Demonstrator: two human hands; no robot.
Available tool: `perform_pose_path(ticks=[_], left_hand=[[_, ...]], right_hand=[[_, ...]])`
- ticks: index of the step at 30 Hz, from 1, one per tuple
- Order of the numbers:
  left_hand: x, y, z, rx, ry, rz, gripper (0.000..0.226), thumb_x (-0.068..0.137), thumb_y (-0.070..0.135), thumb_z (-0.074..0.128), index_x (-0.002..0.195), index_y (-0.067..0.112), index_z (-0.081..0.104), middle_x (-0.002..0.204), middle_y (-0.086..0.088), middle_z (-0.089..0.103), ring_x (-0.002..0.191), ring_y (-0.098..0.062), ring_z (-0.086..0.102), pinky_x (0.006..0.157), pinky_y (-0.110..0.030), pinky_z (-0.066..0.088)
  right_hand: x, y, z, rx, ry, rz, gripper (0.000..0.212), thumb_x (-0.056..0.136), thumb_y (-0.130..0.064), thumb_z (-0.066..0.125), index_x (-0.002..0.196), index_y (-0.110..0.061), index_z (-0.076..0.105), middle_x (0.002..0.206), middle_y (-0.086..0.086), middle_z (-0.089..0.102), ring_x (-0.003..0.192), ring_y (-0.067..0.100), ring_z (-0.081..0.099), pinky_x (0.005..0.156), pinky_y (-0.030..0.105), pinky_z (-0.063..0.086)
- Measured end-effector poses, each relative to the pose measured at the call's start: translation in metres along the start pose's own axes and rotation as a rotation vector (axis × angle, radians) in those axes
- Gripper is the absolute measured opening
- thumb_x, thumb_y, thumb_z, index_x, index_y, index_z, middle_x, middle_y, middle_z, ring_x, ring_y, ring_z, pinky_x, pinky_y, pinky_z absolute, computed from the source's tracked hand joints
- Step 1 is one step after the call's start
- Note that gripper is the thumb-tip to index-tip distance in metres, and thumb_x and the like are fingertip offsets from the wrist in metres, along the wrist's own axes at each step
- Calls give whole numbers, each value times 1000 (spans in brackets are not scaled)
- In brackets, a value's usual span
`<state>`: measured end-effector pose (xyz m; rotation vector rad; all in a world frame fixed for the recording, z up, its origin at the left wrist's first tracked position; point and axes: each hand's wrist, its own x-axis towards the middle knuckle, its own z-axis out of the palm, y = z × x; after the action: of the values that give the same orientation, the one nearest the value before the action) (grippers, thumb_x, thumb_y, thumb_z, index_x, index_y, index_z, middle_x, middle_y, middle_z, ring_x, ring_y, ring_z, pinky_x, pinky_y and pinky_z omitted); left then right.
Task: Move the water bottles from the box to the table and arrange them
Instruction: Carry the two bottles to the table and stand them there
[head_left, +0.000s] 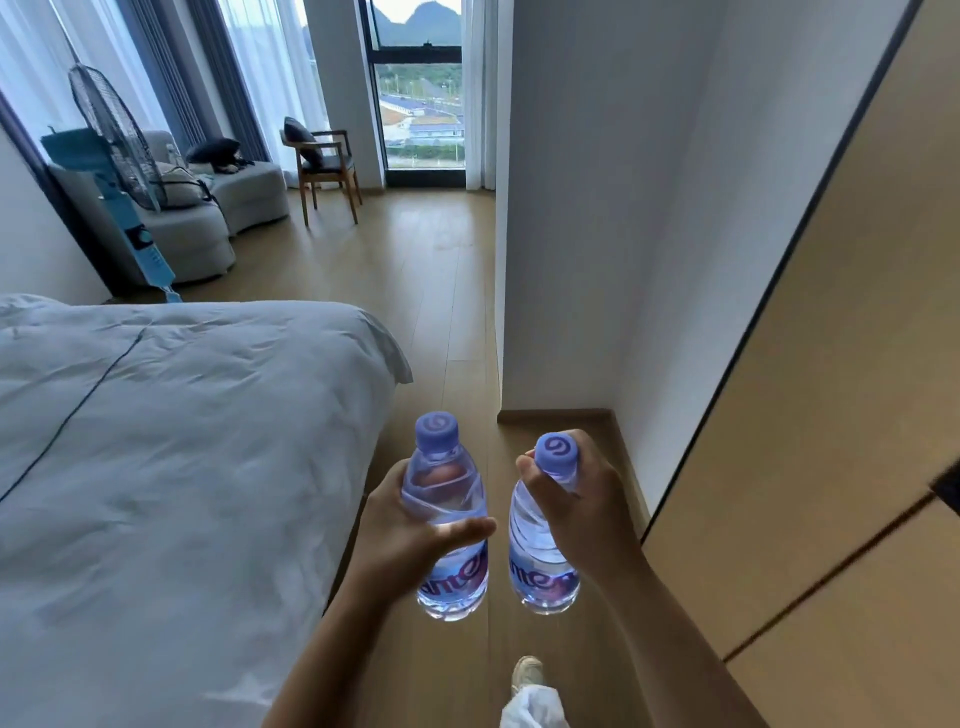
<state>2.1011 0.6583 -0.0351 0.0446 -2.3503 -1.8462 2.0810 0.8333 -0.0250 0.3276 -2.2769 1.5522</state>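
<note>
I carry two clear water bottles with purple caps over the wooden floor. My left hand (410, 540) grips the left bottle (451, 499) round its middle, thumb across the front, and the bottle stands upright. My right hand (576, 514) grips the right bottle (540, 566) just under its cap, and the body hangs below the hand. The two bottles are side by side, a small gap apart. Neither the box nor the table is in view.
A bed with a white duvet (171, 457) fills the left. A white wall corner (550, 312) and a tan wardrobe panel (831, 415) close the right. A wooden floor aisle (431, 291) runs ahead to a chair (324, 166), a sofa (218, 208), a standing fan (119, 150) and a window.
</note>
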Motion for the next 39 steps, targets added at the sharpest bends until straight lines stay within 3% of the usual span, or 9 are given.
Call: perform_pose_path(ticks=[3, 5, 12, 14, 19, 25, 30, 35, 39], left_hand=[[69, -6, 11, 14, 24, -11, 54, 37, 44, 88, 86, 41, 65, 83, 12, 73, 75, -8, 70, 60, -14, 52], [119, -9, 19, 13, 54, -42, 52, 39, 34, 92, 85, 32, 67, 81, 12, 73, 73, -7, 70, 62, -17, 53], [252, -9, 29, 37, 144, -96, 42, 49, 13, 93, 81, 24, 68, 79, 10, 74, 72, -7, 70, 64, -18, 56], [281, -12, 28, 31, 171, -120, 43, 48, 14, 93, 82, 23, 68, 80, 8, 74, 72, -10, 71, 66, -22, 57], [357, -26, 21, -3, 212, -156, 49, 46, 16, 91, 87, 21, 65, 78, 16, 72, 69, -2, 69, 55, -10, 49], [468, -46, -2, -18, 165, -152, 53, 43, 35, 83, 90, 27, 60, 80, 26, 69, 75, 3, 67, 54, -7, 48], [586, -57, -40, -39, 141, -125, 49, 48, 33, 82, 89, 32, 55, 76, 37, 63, 74, 14, 62, 53, -3, 45], [688, -64, -80, -14, 136, -134, 52, 45, 37, 81, 90, 31, 55, 81, 20, 66, 73, 3, 65, 53, -5, 47], [755, -81, -99, 13, 117, -157, 45, 58, 22, 86, 90, 29, 56, 87, 15, 66, 73, 1, 65, 55, -8, 47]], right_hand=[[66, 31, 14, 27, -38, 2, 21, 84, -21, 67, 79, -30, 48, 69, -12, 57, 70, 3, 58, 62, 7, 43], [116, 51, 24, 30, -82, -10, 19, 83, -22, 67, 81, -29, 49, 72, -15, 57, 72, 4, 60, 64, 9, 46], [260, 105, 57, 53, -166, -52, 21, 84, -20, 67, 83, -28, 48, 72, -18, 55, 74, -4, 58, 64, 5, 43], [289, 118, 68, 57, -186, -62, 21, 84, -20, 67, 84, -28, 47, 73, -18, 55, 75, -6, 58, 65, 4, 43], [353, 147, 100, 41, -237, -63, 18, 84, -22, 66, 85, -27, 49, 74, -18, 55, 69, 1, 59, 64, 8, 45], [448, 179, 158, 10, -226, -48, 16, 84, -15, 68, 88, -16, 52, 75, -18, 53, 65, -2, 56, 65, 1, 40], [542, 195, 217, -10, -206, -17, 14, 84, -15, 67, 87, -13, 53, 74, -14, 54, 67, 2, 56, 66, 3, 40], [627, 207, 270, -31, -173, 15, 15, 84, -17, 66, 90, -11, 53, 77, -8, 56, 71, 4, 57, 69, 5, 42], [683, 223, 304, -24, -166, 53, 15, 85, -19, 65, 91, -13, 53, 78, -8, 57, 73, 6, 58, 70, 4, 42]])
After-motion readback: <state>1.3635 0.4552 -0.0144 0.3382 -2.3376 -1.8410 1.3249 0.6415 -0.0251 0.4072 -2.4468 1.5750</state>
